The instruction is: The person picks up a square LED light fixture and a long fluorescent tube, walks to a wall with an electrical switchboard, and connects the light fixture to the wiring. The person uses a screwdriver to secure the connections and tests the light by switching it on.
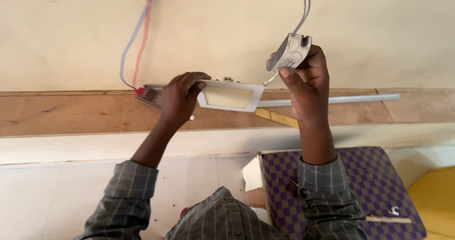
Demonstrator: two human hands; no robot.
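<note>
Holding: the left hand [179, 96] grips one edge of a square white light panel [231, 96], fingers curled over its frame and clamped on it.
Right hand: the right hand [307, 81] is raised beside the panel, thumb and fingers closed around a small white driver box [291, 53].
Panel position: it sits up against the plywood strip [85, 112], tilted a little, between the two hands and not set flush into anything.
Wiring: a grey cable [303, 7] runs from the top of the driver box up past the picture's edge; a short lead drops from the box toward the panel's corner, and whether it is plugged in cannot be told.
Progress: by my judgement the panel and driver are in hand but not mounted; seating the panel is left.
Arms: both forearms reach upward, sleeves of a checked grey shirt bunched at the wrists.
Nearby: red and blue wires [140, 36] hang along the cream surface to a red connector near the left hand; a white conduit pipe [350, 99] lies along the plywood; a purple checked stool [360, 183] stands below.
</note>
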